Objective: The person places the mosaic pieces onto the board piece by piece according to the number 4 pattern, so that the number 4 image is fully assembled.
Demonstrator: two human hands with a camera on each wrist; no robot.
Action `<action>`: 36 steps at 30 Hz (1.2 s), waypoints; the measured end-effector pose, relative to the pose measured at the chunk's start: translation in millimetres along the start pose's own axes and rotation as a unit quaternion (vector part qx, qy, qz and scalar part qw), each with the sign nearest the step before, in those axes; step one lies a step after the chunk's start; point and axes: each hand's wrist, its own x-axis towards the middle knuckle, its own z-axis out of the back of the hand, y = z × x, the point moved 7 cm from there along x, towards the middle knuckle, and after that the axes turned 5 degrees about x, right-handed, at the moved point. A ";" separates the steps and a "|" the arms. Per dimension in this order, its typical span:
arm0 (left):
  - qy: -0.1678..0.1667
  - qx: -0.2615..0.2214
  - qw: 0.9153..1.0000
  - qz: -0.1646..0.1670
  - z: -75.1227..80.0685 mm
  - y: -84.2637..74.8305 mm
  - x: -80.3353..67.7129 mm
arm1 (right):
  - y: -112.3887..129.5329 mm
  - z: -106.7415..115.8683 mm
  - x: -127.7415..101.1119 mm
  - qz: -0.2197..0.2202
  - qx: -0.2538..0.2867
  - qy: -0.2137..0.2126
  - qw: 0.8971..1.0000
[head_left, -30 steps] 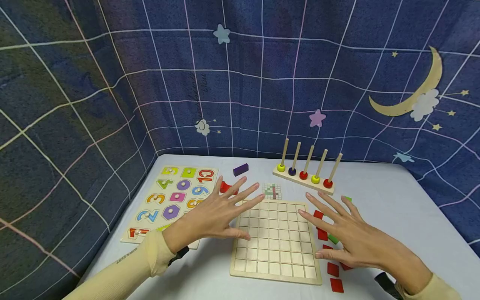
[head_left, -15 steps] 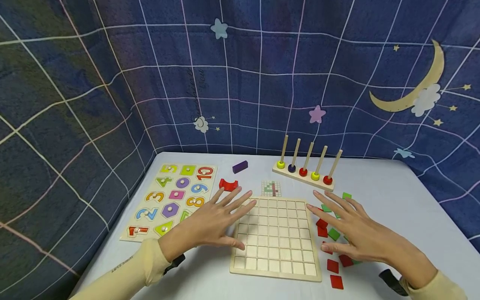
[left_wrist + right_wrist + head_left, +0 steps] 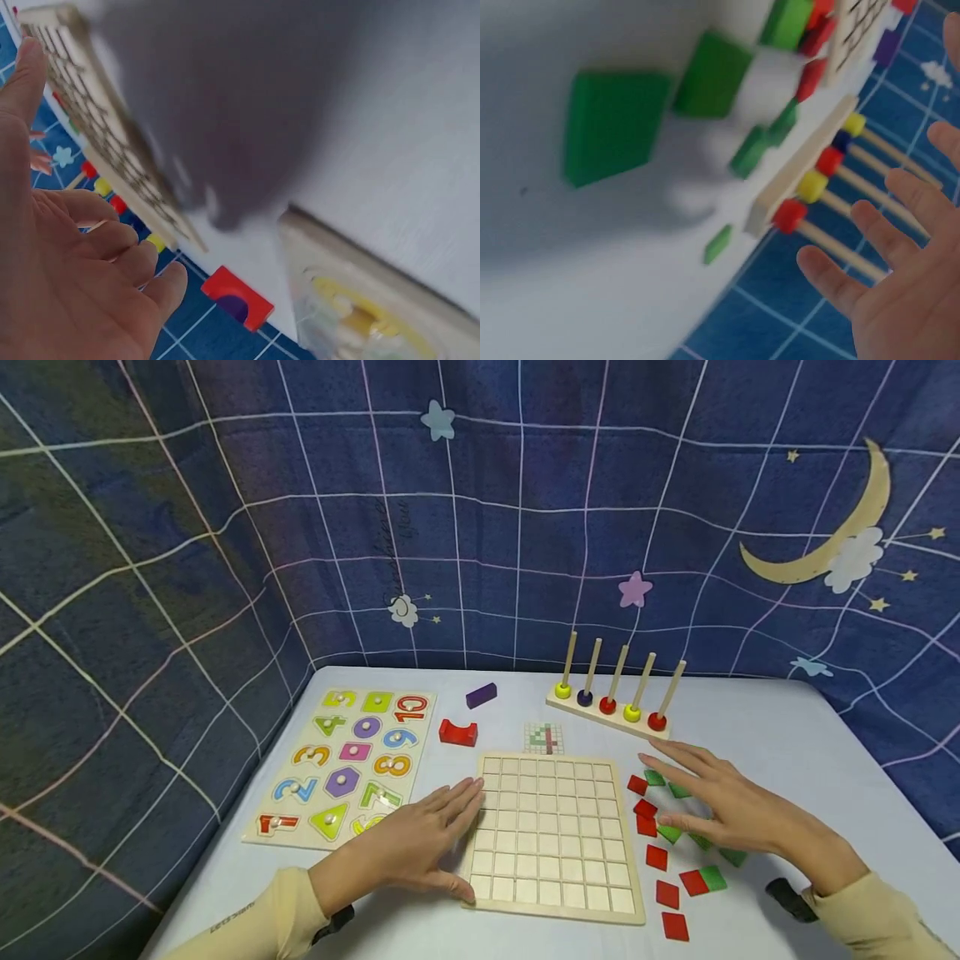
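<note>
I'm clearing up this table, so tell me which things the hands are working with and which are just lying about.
In use: grid board at the left hand; red and green tiles under the right hand.
Lying about: number puzzle, peg rack, red arch block, purple block.

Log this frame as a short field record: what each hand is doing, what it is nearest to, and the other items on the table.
left hand: open, fingers straight, at the left edge of the grid board
right hand: open, spread above the red and green tiles; contact unclear
behind board: small pattern card, red arch block, purple block
left side: number puzzle
back right: peg rack with five beads
surface: white table
</note>
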 end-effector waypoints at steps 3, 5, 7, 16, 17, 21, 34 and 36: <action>0.021 -0.011 1.000 0.005 -7.2 -3.0 -3.1 | -11.8 -2.5 0.7 -0.009 0.027 0.002 1.000; 0.027 -0.017 0.999 0.008 -9.4 -5.0 -4.0 | -16.9 -3.6 2.8 -0.004 0.041 -0.001 0.999; 0.028 -0.020 0.999 0.008 -10.5 -6.9 -4.3 | -20.5 -3.6 6.3 0.008 0.051 -0.008 0.999; 0.054 -0.056 0.997 0.023 -19.5 -12.4 -6.6 | -26.9 -6.4 26.3 0.074 0.034 -0.038 0.996; 0.055 -0.057 0.997 0.025 -20.0 -12.7 -6.7 | -26.8 -7.9 28.7 0.077 0.033 -0.035 0.996; 0.058 -0.040 0.997 0.027 -18.3 -13.0 -5.2 | -25.7 -13.3 37.3 0.102 0.030 -0.032 0.994; 0.054 0.014 0.998 0.024 -10.0 -16.7 2.4 | -30.3 -18.1 43.6 0.110 0.032 -0.050 0.992; 0.057 0.014 0.998 0.025 -10.0 -16.7 3.2 | -30.9 -18.1 44.5 0.104 0.032 -0.047 0.993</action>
